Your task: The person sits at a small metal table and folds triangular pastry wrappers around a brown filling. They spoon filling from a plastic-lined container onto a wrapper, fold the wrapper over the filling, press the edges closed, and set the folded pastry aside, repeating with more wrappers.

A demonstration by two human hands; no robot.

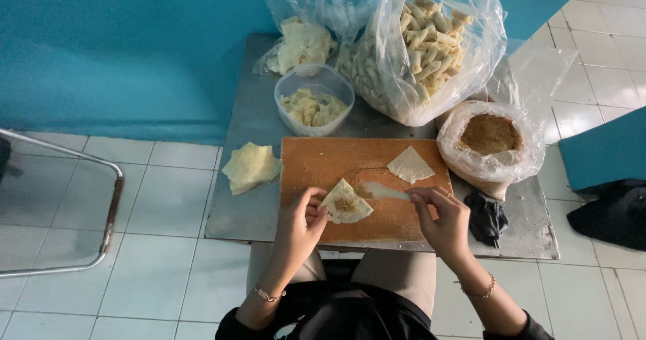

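Wrapper triangle (345, 202), pale and carrying a small mound of brown filling at its centre, is lying on the near part of the wooden cutting board (316, 162). Left hand (301, 224) is pinching the wrapper's left corner between fingertips and thumb. Right hand (441, 217) is gripping the handle end of a small spreader (382, 191), whose pale blade is pointing left toward the wrapper and touching the board just beside it.

Judged from this layout, the filling step is in hand; folding the wrapper closed would call for the spreader to be moved clear and both hands to be free.

Outward from the hands:
- a second, unfilled wrapper (410, 164) is lying on the far right of the board;
- a stack of wrappers (251, 167) is resting on the metal table (237, 212), left of the board;
- a clear tub (313, 101) of pale pieces is standing beyond the board;
- a bag of brown filling (490, 135) is sitting at right;
- a large clear bag of rolled pieces (425, 44) is occupying the far side.
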